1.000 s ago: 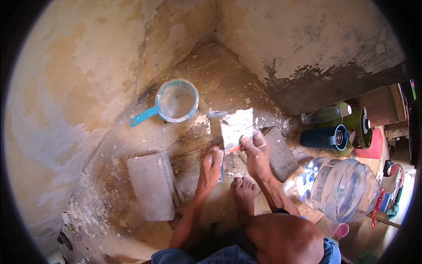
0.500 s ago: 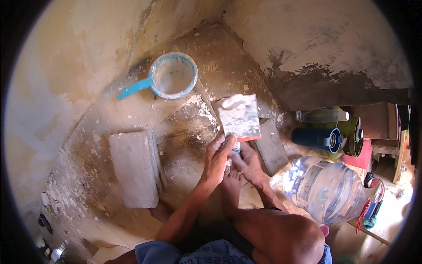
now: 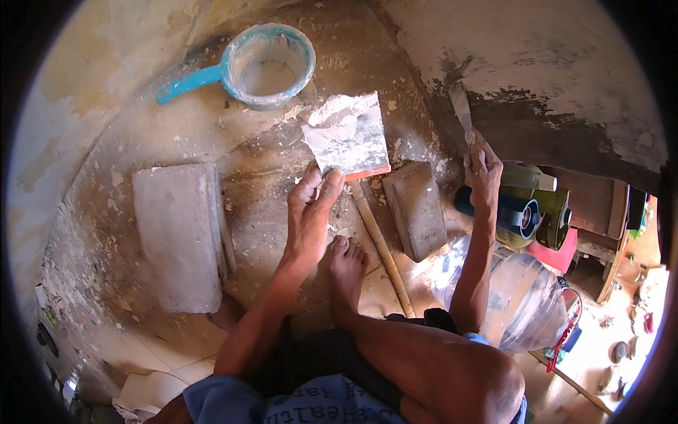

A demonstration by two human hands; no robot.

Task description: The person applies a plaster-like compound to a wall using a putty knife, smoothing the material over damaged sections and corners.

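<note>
The person sat low on a dusty, plaster-spattered floor (image 3: 282, 177), one bare foot (image 3: 347, 272) planted between the arms. The left hand (image 3: 311, 212) reached forward with its fingers closed over the near edge of a flat square plaster board (image 3: 351, 138), thumb on top, so that the board lay tilted just above the floor with a heap of pale grey plaster (image 3: 339, 111) on its far side and a reddish strip along its near edge. The right hand (image 3: 482, 169) was raised toward the wall (image 3: 537, 63) on the right, wrapped tight around the handle of a narrow putty knife (image 3: 460, 109), whose blade pointed up and met the wall at the ragged line where the pale coating gave way to a dark bare patch. Beyond the board, near the corner, stood a blue-handled scoop (image 3: 265, 63) crusted white inside. A large grey block (image 3: 180, 237) lay on the floor to the left of the left forearm, and a smaller grey block (image 3: 418, 208) lay between the two hands, just beside a thin wooden stick (image 3: 381, 247) that ran back toward the foot. Under the right forearm rested a clear plastic water jug (image 3: 526, 300), and dark rolls of tape (image 3: 526, 212) sat just behind the right hand.
</note>
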